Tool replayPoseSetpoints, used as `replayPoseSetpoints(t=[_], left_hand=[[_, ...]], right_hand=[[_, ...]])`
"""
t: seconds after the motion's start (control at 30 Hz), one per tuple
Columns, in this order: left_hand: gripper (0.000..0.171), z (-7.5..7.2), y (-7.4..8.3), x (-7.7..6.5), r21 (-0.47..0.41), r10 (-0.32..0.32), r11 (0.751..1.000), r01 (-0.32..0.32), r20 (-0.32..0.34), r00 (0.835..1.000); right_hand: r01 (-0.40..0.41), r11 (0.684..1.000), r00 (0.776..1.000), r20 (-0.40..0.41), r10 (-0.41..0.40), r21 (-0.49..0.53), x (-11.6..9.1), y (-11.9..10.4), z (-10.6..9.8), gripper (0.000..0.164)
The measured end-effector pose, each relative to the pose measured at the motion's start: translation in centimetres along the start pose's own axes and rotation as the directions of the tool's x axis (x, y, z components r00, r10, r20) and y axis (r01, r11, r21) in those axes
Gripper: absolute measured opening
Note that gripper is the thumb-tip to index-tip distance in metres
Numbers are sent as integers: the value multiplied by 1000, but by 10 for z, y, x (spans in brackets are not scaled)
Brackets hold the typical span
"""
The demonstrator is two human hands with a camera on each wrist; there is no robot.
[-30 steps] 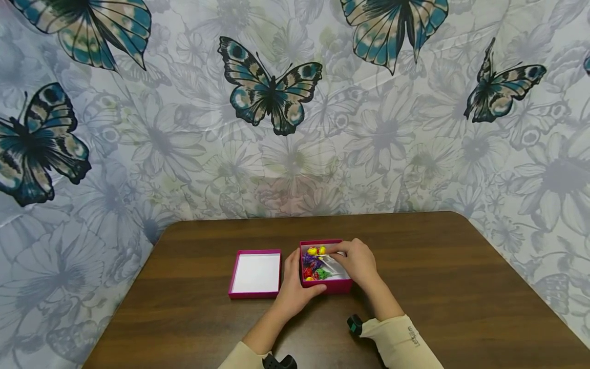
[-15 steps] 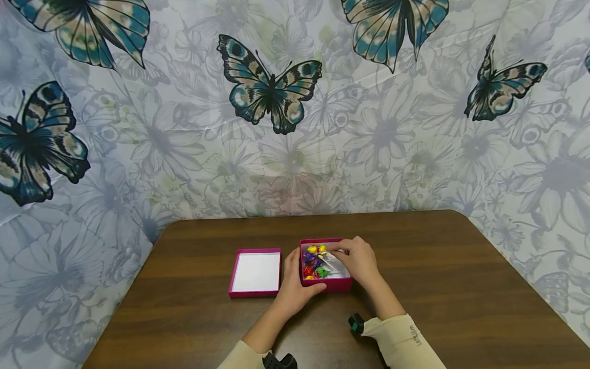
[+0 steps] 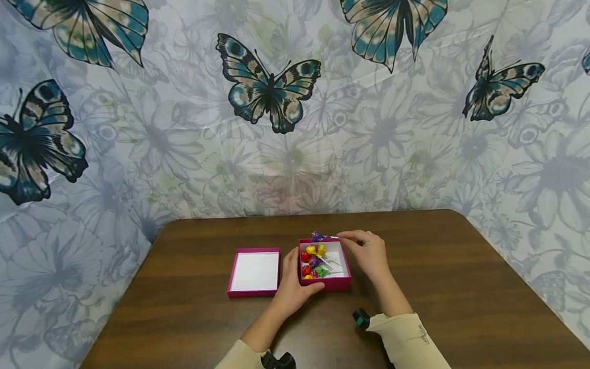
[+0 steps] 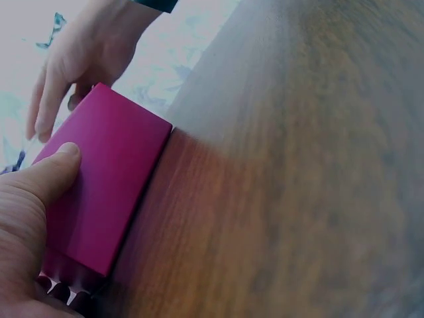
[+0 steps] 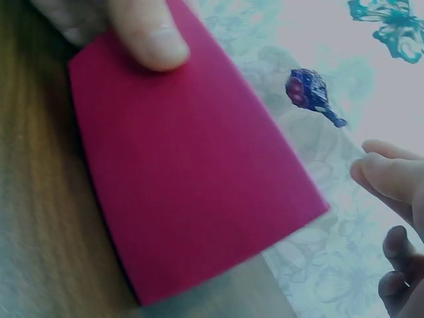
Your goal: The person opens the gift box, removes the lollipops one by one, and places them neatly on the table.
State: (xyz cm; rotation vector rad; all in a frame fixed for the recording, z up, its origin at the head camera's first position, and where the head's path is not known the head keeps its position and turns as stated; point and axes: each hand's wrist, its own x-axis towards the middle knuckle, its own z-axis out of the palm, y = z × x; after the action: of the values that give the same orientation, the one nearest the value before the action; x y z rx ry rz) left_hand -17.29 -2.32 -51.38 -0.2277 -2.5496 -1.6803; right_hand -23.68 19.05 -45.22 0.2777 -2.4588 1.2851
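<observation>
In the head view, my right hand pinches the white stick of a purple-wrapped lollipop, above the far rim of an open pink box. The right wrist view shows the lollipop's dark purple wrapper beyond the box, pointing away from the fingertips. My left hand holds the box at its near left corner, with the thumb on the front wall and the other fingers along the left side. Inside lie several lollipops in yellow, red, purple and green wrappers, heads to the left.
A pink-edged box lid with a white inside lies face up to the left of the box. Both stand on a brown wooden table. Behind it hangs a butterfly-patterned cloth.
The right hand has come up out of the box and slightly back to the right, lifting the purple lollipop by its stick. The left hand stays on the box.
</observation>
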Motion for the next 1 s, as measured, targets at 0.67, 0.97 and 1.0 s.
replayPoseSetpoints(t=[0.67,0.97,1.0], left_hand=[[110,-4,-2,-5,5,-47,999,47,0,999],[109,-1,-1,0,18,-35,999,35,14,999],[109,-1,0,1,15,-38,999,38,13,999]], right_hand=[[-222,966,961,-195,195,-129,-1,51,-16,13],[-272,940,946,-238,221,-208,-3,61,-16,11],[-272,938,946,-239,219,-216,-3,61,-16,12]])
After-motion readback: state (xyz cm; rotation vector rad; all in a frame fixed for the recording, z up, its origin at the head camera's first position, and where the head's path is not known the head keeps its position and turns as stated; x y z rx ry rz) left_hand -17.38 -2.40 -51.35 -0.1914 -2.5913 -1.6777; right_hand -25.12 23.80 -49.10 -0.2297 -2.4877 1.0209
